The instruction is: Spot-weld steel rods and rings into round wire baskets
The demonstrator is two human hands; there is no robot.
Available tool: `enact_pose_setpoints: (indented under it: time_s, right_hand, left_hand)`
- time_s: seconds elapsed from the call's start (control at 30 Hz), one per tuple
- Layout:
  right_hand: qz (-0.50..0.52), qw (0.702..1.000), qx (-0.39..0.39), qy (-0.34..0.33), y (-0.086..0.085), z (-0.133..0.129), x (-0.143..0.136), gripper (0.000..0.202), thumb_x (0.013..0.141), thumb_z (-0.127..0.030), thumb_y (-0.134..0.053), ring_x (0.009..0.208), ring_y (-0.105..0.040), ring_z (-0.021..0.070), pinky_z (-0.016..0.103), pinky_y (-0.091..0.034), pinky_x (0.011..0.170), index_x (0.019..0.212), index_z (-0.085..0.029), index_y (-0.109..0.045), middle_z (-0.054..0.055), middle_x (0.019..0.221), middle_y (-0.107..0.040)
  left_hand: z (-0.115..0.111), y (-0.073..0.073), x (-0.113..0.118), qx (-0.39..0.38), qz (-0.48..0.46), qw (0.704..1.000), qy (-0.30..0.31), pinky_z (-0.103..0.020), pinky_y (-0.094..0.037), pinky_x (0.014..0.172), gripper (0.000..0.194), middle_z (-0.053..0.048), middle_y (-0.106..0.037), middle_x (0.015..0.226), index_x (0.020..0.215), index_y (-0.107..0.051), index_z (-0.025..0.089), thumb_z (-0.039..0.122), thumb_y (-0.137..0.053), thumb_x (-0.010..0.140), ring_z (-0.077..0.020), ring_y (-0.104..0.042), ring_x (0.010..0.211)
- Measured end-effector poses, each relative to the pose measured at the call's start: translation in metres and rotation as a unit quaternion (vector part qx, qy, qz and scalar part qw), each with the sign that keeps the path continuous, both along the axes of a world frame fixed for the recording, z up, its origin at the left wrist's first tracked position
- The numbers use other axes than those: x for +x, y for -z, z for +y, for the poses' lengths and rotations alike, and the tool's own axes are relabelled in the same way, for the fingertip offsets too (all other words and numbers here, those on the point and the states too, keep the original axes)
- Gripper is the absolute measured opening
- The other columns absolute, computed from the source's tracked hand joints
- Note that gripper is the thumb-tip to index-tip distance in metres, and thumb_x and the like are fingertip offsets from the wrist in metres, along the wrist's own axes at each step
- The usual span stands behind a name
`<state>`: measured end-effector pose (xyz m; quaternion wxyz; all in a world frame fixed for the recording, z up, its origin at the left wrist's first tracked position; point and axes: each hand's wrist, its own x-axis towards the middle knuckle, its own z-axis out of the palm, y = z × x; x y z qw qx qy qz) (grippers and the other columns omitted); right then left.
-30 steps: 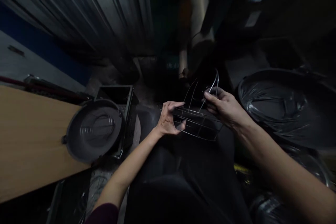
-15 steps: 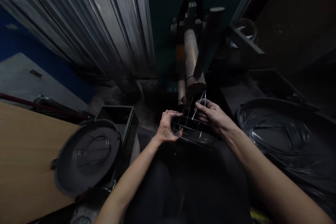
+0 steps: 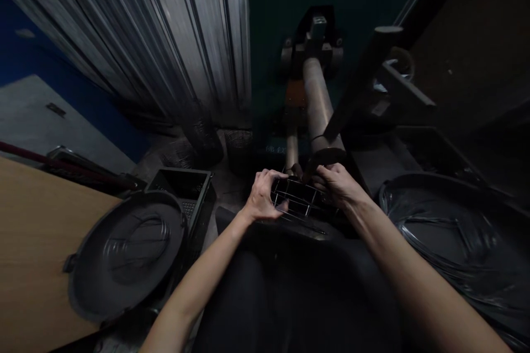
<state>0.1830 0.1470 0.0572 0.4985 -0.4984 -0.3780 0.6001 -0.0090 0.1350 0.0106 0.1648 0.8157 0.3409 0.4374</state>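
Note:
A small wire basket frame [image 3: 296, 201] of thin metal rods is held between both hands just below the end of a thick metal cylinder [image 3: 318, 105] of a machine. My left hand [image 3: 263, 198] grips the frame's left side with curled fingers. My right hand [image 3: 337, 185] grips its right side, close under the cylinder's dark end cap. The frame lies nearly flat above a dark surface [image 3: 298, 281] in front of me.
A round dark tub [image 3: 124, 253] with wire pieces rests on a wooden table [image 3: 28, 242] at left, beside a black crate [image 3: 184, 187]. A big plastic-lined tub [image 3: 447, 237] of wire parts stands at right. Corrugated metal sheeting [image 3: 144, 38] rises behind.
Both hands carried the wire frame forward and up toward the machine's cylinder. The frame went from tilted with its looped wires raised to lying flatter. The view tilted upward.

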Motion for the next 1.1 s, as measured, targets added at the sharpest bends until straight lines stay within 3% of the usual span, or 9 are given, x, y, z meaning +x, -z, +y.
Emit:
enact_pose_setpoints:
  time_s: [0.3, 0.47, 0.6, 0.7, 0.77, 0.83, 0.93, 1.1]
  right_hand:
    - [0.01, 1.0, 0.008, 0.02, 0.015, 0.014, 0.002, 0.046, 0.05, -0.037, -0.085, 0.038, -0.029, 0.0019, 0.013, -0.024, 0.033, 0.075, -0.02, -0.051, -0.01, 0.05, -0.038]
    - [0.003, 1.0, -0.001, 0.019, 0.012, 0.009, -0.001, 0.038, 0.061, -0.038, -0.079, 0.034, -0.025, 0.0032, 0.014, -0.017, 0.029, 0.071, -0.021, -0.047, -0.01, 0.044, -0.033]
    - [0.04, 0.992, -0.005, 0.116, 0.007, 0.009, -0.003, 0.037, 0.069, -0.039, -0.075, 0.034, -0.026, 0.0015, 0.014, -0.019, 0.03, 0.065, -0.02, -0.043, -0.008, 0.047, -0.039]
    - [0.087, 0.982, -0.012, 0.168, 0.004, 0.013, -0.006, 0.028, 0.074, -0.034, -0.069, 0.038, -0.037, 0.0033, 0.014, -0.028, 0.033, 0.066, -0.018, -0.047, -0.005, 0.053, -0.047]
    - [0.096, 0.979, -0.018, 0.178, 0.003, 0.014, -0.009, 0.023, 0.072, -0.027, -0.07, 0.042, -0.043, 0.0048, 0.014, -0.034, 0.036, 0.067, -0.018, -0.05, -0.004, 0.054, -0.049]
    - [0.09, 0.981, -0.018, 0.173, 0.002, 0.014, -0.01, 0.025, 0.069, -0.026, -0.073, 0.039, -0.04, 0.0042, 0.014, -0.031, 0.034, 0.066, -0.017, -0.049, -0.006, 0.05, -0.046]
    - [0.071, 0.987, 0.006, 0.143, 0.003, 0.011, -0.01, 0.035, 0.064, -0.034, -0.077, 0.033, -0.029, 0.0025, 0.015, -0.023, 0.03, 0.063, -0.018, -0.045, -0.009, 0.044, -0.039]
    - [0.04, 0.988, 0.054, 0.141, 0.002, 0.007, -0.011, 0.046, 0.052, -0.039, -0.081, 0.035, -0.034, 0.0037, 0.015, -0.024, 0.031, 0.074, -0.02, -0.046, -0.01, 0.046, -0.045]
  left_hand:
    - [0.01, -0.006, -0.002, -0.007, 0.027, 1.0, 0.003, -0.04, -0.04, 0.083, 0.05, -0.009, -0.062, 0.102, 0.107, -0.049, 0.017, 0.026, -0.06, 0.059, -0.0252, -0.055, 0.091]
    - [0.009, -0.008, -0.002, -0.008, 0.021, 1.0, 0.0, -0.038, -0.04, 0.078, 0.046, -0.008, -0.061, 0.094, 0.104, -0.05, 0.016, 0.028, -0.06, 0.06, -0.0233, -0.054, 0.085]
    - [0.012, -0.007, -0.005, -0.004, 0.028, 1.0, 0.005, -0.038, -0.041, 0.081, 0.046, -0.007, -0.06, 0.093, 0.105, -0.05, 0.017, 0.028, -0.06, 0.062, -0.023, -0.054, 0.087]
    - [0.013, 0.0, -0.01, -0.003, 0.001, 1.0, 0.003, -0.037, -0.043, 0.08, 0.046, -0.007, -0.058, 0.093, 0.108, -0.05, 0.017, 0.025, -0.059, 0.063, -0.0225, -0.055, 0.088]
    - [0.013, 0.006, -0.013, -0.007, -0.022, 1.0, -0.006, -0.037, -0.044, 0.08, 0.048, -0.007, -0.056, 0.095, 0.109, -0.049, 0.017, 0.024, -0.059, 0.063, -0.022, -0.056, 0.088]
    - [0.013, 0.012, -0.015, -0.01, -0.035, 0.999, -0.007, -0.038, -0.045, 0.081, 0.049, -0.007, -0.056, 0.096, 0.11, -0.049, 0.017, 0.023, -0.06, 0.062, -0.0219, -0.056, 0.088]
    - [0.013, 0.018, -0.014, -0.025, -0.053, 0.998, 0.001, -0.038, -0.045, 0.083, 0.051, -0.007, -0.055, 0.098, 0.11, -0.049, 0.018, 0.023, -0.061, 0.061, -0.0224, -0.056, 0.09]
    - [0.012, 0.023, -0.012, -0.058, -0.093, 0.994, 0.005, -0.038, -0.046, 0.082, 0.051, -0.008, -0.054, 0.1, 0.11, -0.05, 0.017, 0.023, -0.063, 0.061, -0.0217, -0.055, 0.089]
